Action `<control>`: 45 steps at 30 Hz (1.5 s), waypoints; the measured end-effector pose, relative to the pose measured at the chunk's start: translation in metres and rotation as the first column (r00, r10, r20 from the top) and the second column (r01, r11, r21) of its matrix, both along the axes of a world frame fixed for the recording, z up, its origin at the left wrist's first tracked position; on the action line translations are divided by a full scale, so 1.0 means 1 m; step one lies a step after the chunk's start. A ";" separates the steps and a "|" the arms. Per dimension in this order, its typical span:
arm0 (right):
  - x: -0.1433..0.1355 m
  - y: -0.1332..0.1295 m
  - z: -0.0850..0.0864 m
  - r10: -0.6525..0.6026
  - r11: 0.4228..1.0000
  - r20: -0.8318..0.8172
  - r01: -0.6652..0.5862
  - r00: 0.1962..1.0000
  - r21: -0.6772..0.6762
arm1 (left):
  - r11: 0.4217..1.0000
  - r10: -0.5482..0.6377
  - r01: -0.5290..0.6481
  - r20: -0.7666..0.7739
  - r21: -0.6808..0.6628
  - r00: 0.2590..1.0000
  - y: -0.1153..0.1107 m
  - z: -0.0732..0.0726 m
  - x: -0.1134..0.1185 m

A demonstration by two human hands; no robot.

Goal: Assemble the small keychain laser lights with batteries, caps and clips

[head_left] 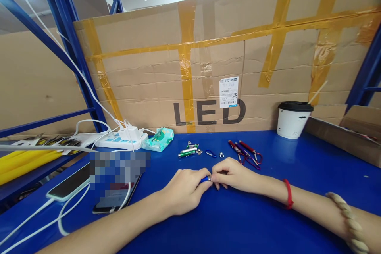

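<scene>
My left hand (186, 191) is closed around a small blue metal penlight (204, 179), most of which its fingers hide. At the penlight's silvery end, the thumb and fingertips of my right hand (233, 174) are pinched together; any smaller part between them is hidden. Beyond my hands lie green and silver penlight tubes (188, 152), several small round button cells (199, 152), a blue carabiner (210, 153) and a small metal piece (222, 154). Farther right, red and purple penlights (244, 151) with carabiners lie in a group.
Two phones, one black (114, 198) and one in a pale case (70, 182), lie at left among white cables. Behind them are a power strip (119, 141) and a green packet (160, 139). A lidded paper cup (293, 121) stands back right, beside a cardboard box (345, 137).
</scene>
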State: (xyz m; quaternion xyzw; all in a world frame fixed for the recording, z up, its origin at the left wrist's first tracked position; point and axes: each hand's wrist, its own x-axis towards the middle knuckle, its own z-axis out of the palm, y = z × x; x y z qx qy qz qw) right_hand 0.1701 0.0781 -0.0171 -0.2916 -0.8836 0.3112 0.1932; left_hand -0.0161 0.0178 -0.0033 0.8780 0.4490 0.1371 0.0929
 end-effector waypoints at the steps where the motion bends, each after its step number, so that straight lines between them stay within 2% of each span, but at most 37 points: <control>1: 0.000 0.000 0.001 -0.003 1.000 0.000 0.003 1.000 -0.003 | 1.000 -0.001 0.001 0.002 0.001 1.000 0.000 0.000 0.000; 37: 0.001 0.001 -0.002 -0.001 1.000 -0.008 0.001 1.000 -0.005 | 1.000 -0.015 0.015 0.003 0.007 1.000 0.001 0.000 0.000; 41: 0.000 0.000 -0.001 -0.001 0.999 -0.057 -0.002 0.998 -0.052 | 1.000 0.008 -0.007 -0.019 0.028 1.000 0.000 0.000 0.000; 45: -0.003 -0.002 0.000 -0.071 0.989 -0.197 0.042 0.978 -0.143 | 0.996 0.058 -0.058 0.001 0.073 0.998 0.001 -0.001 0.001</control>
